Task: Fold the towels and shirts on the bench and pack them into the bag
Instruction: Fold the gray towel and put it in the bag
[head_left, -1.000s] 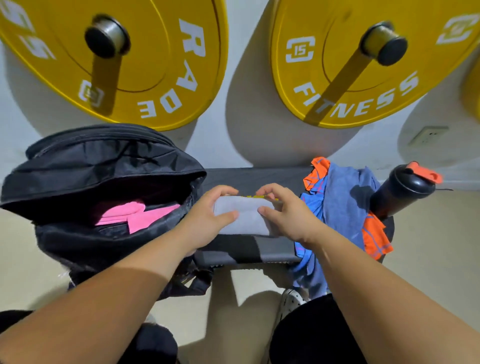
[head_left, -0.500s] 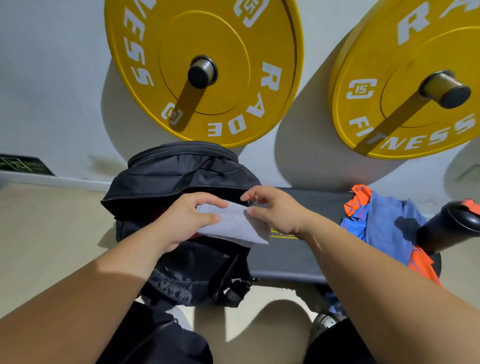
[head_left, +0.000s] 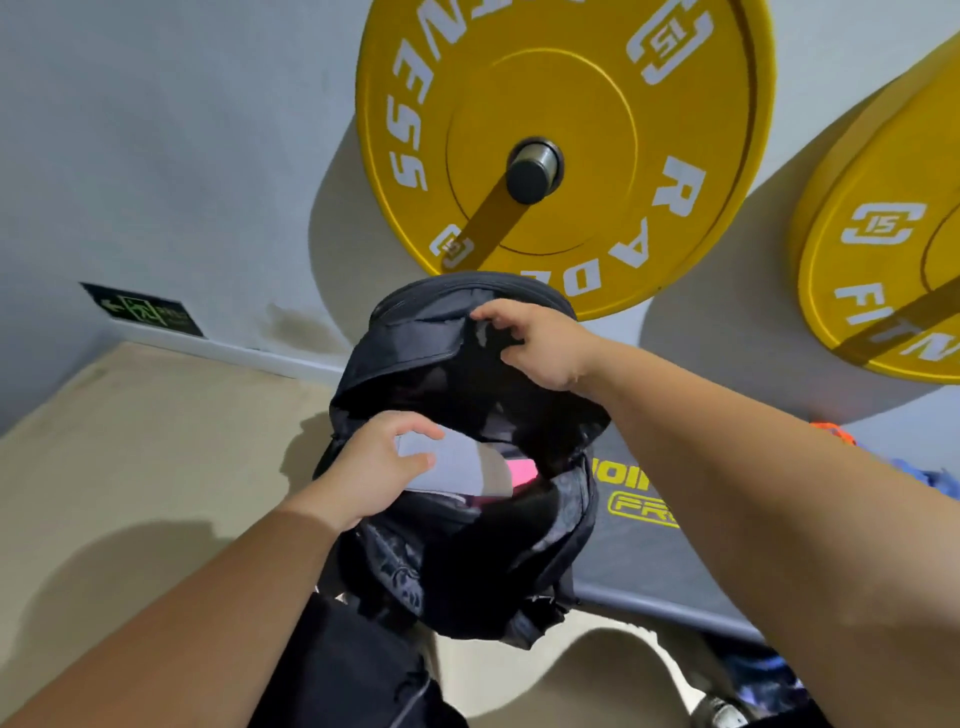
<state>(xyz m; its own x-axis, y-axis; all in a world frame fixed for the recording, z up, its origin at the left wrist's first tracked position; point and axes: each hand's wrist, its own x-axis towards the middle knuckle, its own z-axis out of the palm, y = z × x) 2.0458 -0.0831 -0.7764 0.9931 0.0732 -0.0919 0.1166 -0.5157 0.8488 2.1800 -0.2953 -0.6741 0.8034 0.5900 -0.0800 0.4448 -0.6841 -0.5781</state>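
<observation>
Black bag (head_left: 467, 561): at the end of the bench (head_left: 649, 566), mouth gaping toward me. Folded grey towel (head_left: 460, 460): at the bag's front lip, its far end over the opening, gripped by my left hand (head_left: 374, 473). My right hand (head_left: 535, 343): pinching the bag's top flap, fingers curled into the fabric. Pink cloth (head_left: 522, 470): inside the bag, just past the towel. Blue and orange clothing (head_left: 935, 483): well right of the bag. Yellow weight plate (head_left: 561, 130): behind the bag.

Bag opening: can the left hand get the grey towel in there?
Probably yes: the right hand holds up the bag's flap, leaving the mouth open, and the left hand holds the grey towel at it.
</observation>
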